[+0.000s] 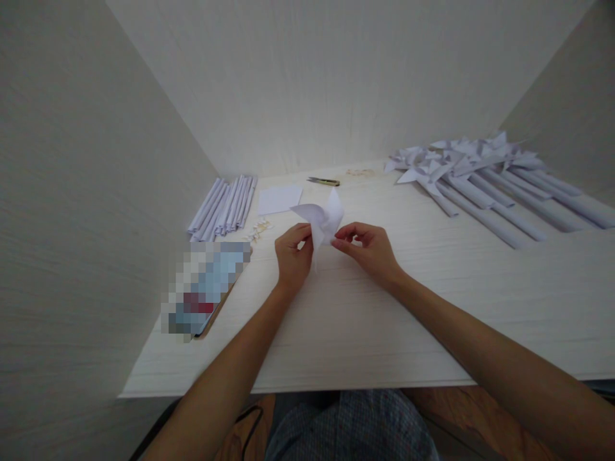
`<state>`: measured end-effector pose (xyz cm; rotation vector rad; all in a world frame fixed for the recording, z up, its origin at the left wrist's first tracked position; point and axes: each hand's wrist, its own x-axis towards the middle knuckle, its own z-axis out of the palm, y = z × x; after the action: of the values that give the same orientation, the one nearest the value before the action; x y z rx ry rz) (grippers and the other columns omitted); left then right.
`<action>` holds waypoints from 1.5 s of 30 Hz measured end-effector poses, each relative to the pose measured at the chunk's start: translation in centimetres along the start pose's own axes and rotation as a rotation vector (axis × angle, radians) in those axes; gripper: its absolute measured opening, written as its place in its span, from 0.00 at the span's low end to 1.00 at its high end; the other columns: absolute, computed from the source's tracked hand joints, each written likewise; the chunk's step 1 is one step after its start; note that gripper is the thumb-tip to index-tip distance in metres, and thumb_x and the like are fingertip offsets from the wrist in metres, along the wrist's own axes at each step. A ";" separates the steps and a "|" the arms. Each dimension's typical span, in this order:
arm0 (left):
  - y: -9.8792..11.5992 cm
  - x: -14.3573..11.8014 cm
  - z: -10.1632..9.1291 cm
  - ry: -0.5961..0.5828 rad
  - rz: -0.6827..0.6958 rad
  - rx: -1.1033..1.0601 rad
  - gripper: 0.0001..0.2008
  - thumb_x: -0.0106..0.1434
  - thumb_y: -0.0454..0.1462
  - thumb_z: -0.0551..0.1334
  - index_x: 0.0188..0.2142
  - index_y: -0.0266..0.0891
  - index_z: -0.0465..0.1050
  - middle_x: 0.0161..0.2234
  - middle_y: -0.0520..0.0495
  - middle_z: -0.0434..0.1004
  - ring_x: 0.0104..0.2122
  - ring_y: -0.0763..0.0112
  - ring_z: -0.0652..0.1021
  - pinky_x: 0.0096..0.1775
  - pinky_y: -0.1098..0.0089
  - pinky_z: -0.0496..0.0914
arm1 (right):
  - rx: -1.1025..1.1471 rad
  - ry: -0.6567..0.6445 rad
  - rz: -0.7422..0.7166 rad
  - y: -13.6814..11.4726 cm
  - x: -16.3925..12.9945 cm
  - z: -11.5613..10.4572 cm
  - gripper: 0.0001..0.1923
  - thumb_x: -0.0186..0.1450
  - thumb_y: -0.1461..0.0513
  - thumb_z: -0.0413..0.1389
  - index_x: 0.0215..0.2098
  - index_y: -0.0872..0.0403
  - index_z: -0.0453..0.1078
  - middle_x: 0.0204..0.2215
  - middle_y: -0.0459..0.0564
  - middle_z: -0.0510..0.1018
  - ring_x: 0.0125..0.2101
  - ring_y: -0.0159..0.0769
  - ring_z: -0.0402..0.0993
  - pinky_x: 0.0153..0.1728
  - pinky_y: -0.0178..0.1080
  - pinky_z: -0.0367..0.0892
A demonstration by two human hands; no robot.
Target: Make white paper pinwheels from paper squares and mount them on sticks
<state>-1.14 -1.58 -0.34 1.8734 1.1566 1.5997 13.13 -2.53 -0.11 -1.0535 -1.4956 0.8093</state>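
Observation:
A white paper pinwheel (321,221), its blades folded toward the centre, is held up over the middle of the white table (365,339). My left hand (294,256) pinches it from the left, with the fingertips partly behind the paper. On the other side my right hand (368,246) has thumb and forefinger closed at the lower right blade. Beyond the pinwheel lies a stack of square white paper (280,199). Small white-tipped bits (259,229), like cut cotton swabs, are scattered left of my left hand.
Rolled paper tubes (225,205) are bundled at the back left. A phone-like device (211,288), pixelated, lies in front of them. Thread snips (324,182) rest near the back wall, beside small brownish scraps (360,173). Several finished pinwheels on paper sticks (480,176) are piled at the right.

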 end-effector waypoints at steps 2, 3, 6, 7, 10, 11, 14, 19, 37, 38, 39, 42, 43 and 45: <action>0.0 0.0 0.0 -0.005 0.001 0.011 0.10 0.52 0.29 0.54 0.25 0.39 0.74 0.27 0.50 0.75 0.28 0.73 0.72 0.33 0.72 0.66 | 0.023 -0.003 -0.017 0.0 0.0 0.0 0.06 0.49 0.59 0.59 0.22 0.54 0.69 0.19 0.44 0.72 0.22 0.29 0.64 0.26 0.36 0.60; 0.0 0.0 0.0 -0.008 0.003 0.010 0.11 0.52 0.29 0.53 0.25 0.39 0.74 0.27 0.50 0.75 0.28 0.73 0.72 0.32 0.72 0.66 | 0.031 -0.001 -0.030 0.0 0.0 0.0 0.06 0.50 0.59 0.59 0.23 0.54 0.69 0.19 0.43 0.71 0.22 0.29 0.64 0.26 0.36 0.61; 0.1 0.1 -0.1 -0.023 0.022 0.007 0.11 0.52 0.29 0.54 0.25 0.38 0.74 0.27 0.49 0.75 0.27 0.74 0.72 0.32 0.72 0.66 | 0.042 -0.009 -0.073 0.0 0.0 -0.1 0.06 0.50 0.60 0.58 0.23 0.54 0.68 0.19 0.43 0.70 0.22 0.28 0.63 0.27 0.36 0.61; 0.1 0.1 -0.1 -0.029 0.034 0.010 0.10 0.53 0.29 0.54 0.24 0.38 0.74 0.27 0.49 0.75 0.27 0.73 0.72 0.32 0.72 0.66 | 0.041 -0.016 -0.080 -0.1 0.0 -0.1 0.06 0.50 0.60 0.58 0.22 0.54 0.68 0.19 0.43 0.70 0.22 0.28 0.63 0.27 0.36 0.61; 0.2 0.1 -0.1 -0.042 0.060 0.026 0.10 0.53 0.29 0.54 0.24 0.38 0.74 0.27 0.48 0.75 0.27 0.73 0.72 0.32 0.71 0.66 | 0.013 -0.035 -0.057 -0.2 0.0 -0.1 0.07 0.50 0.60 0.58 0.20 0.54 0.67 0.19 0.44 0.71 0.23 0.29 0.63 0.26 0.36 0.61; 0.2 0.1 -0.1 -0.041 0.065 0.032 0.10 0.53 0.29 0.54 0.24 0.38 0.74 0.27 0.48 0.75 0.27 0.73 0.72 0.32 0.71 0.66 | 0.000 -0.040 -0.038 -0.3 0.0 -0.1 0.07 0.50 0.59 0.58 0.20 0.54 0.67 0.19 0.44 0.71 0.22 0.29 0.63 0.26 0.36 0.61; 0.3 0.1 -0.1 -0.013 0.082 0.073 0.11 0.54 0.29 0.54 0.23 0.38 0.74 0.26 0.48 0.75 0.27 0.73 0.73 0.32 0.72 0.66 | -0.029 -0.054 0.017 -0.4 0.0 -0.1 0.06 0.50 0.59 0.59 0.21 0.54 0.69 0.19 0.44 0.72 0.21 0.28 0.63 0.24 0.35 0.60; 0.5 0.1 -0.1 0.013 0.114 0.151 0.11 0.53 0.28 0.54 0.23 0.38 0.73 0.26 0.48 0.76 0.28 0.73 0.73 0.32 0.72 0.65 | -0.046 -0.030 0.003 -0.2 0.0 -0.1 0.06 0.48 0.60 0.60 0.21 0.54 0.69 0.18 0.43 0.71 0.21 0.28 0.62 0.24 0.35 0.60; 0.2 0.2 0.1 -0.062 0.012 0.090 0.11 0.50 0.27 0.54 0.22 0.38 0.74 0.25 0.50 0.76 0.26 0.75 0.72 0.29 0.74 0.65 | -0.096 -0.010 -0.039 -0.1 0.0 -0.2 0.05 0.50 0.60 0.58 0.22 0.54 0.69 0.18 0.43 0.70 0.21 0.29 0.64 0.25 0.36 0.60; 0.1 0.2 0.2 -0.058 -0.038 0.051 0.11 0.50 0.27 0.54 0.23 0.38 0.74 0.25 0.51 0.76 0.26 0.75 0.73 0.29 0.74 0.66 | -0.111 0.011 -0.049 -0.1 0.0 -0.2 0.05 0.51 0.60 0.58 0.22 0.54 0.68 0.18 0.43 0.70 0.21 0.29 0.64 0.26 0.36 0.60; 0.1 0.3 0.3 -0.051 -0.092 0.004 0.10 0.49 0.28 0.55 0.23 0.38 0.74 0.24 0.51 0.75 0.26 0.75 0.73 0.30 0.74 0.66 | -0.126 0.041 -0.059 -0.1 0.0 -0.3 0.05 0.51 0.60 0.57 0.22 0.54 0.67 0.18 0.43 0.70 0.22 0.30 0.64 0.26 0.37 0.60; -0.1 0.3 0.5 -0.041 -0.236 -0.137 0.08 0.48 0.30 0.56 0.24 0.37 0.75 0.23 0.52 0.75 0.27 0.73 0.73 0.32 0.71 0.67 | -0.171 0.151 -0.097 -0.1 0.0 -0.5 0.07 0.52 0.59 0.57 0.25 0.53 0.64 0.22 0.44 0.70 0.25 0.31 0.65 0.30 0.39 0.61; -0.2 0.3 0.6 -0.041 -0.269 -0.175 0.08 0.48 0.30 0.57 0.24 0.37 0.75 0.23 0.52 0.75 0.27 0.73 0.73 0.32 0.71 0.68 | -0.186 0.176 -0.115 -0.1 -0.1 -0.5 0.09 0.51 0.59 0.58 0.27 0.53 0.64 0.25 0.45 0.70 0.28 0.32 0.66 0.32 0.40 0.61; -0.2 0.3 0.7 -0.041 -0.312 -0.234 0.07 0.48 0.31 0.58 0.23 0.37 0.75 0.23 0.52 0.75 0.27 0.72 0.74 0.33 0.70 0.68 | -0.221 0.189 -0.157 -0.1 -0.2 -0.5 0.15 0.48 0.57 0.60 0.31 0.52 0.62 0.31 0.46 0.69 0.33 0.35 0.66 0.34 0.41 0.60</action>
<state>-0.56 -1.08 -0.51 1.4889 1.1259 1.4456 13.61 -2.75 -0.01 -1.1257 -1.5071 0.4287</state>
